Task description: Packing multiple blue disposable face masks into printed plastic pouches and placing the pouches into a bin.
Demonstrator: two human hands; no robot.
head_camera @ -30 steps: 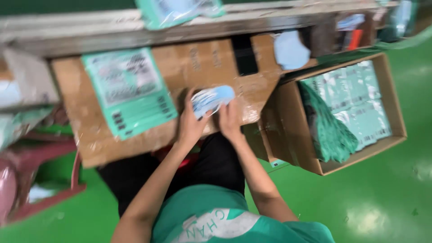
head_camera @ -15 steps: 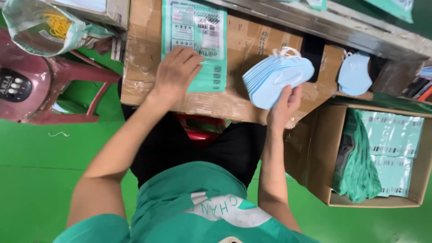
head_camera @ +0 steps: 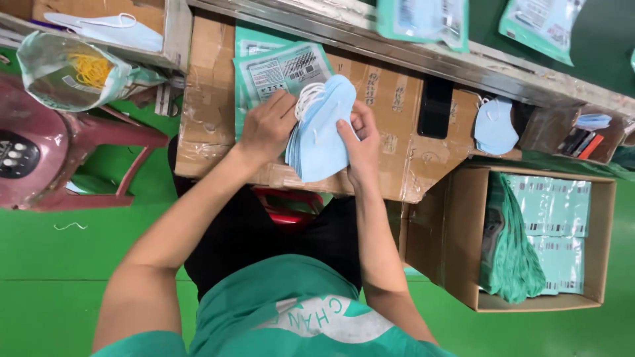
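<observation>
Head camera view, looking straight down over a seated person in a green top and dark trousers. Nearest the viewer, both bare forearms reach forward to a cardboard-covered counter wrapped in clear tape. The right hand is closed around the right edge of a stack of pale blue face masks, thumb on top and fingers underneath. The left hand is curled against the stack's left edge, fingertips pressing the masks and their bunched white ear loops; it steadies rather than fully clasps. The stack is held just above the counter, tilted, directly over a green printed packaging bag that lies flat there.

Judging from this, the step in hand is squaring up the stack beside the bag. A next move would call for keeping the loose loops tucked in and the edges aligned, so that nothing slips or catches.

Further out, a dark phone-like slab lies on the counter to the right, and a single blue mask rests beyond it. To the right on the green floor stands an open cardboard box holding packed green bags. To the left are a red plastic stool and a clear bag of yellow rubber bands.

How many masks are in the stack cannot be told. Whether the bag's mouth is open is hidden beneath the hands. More bags at the top edge are cut off.
</observation>
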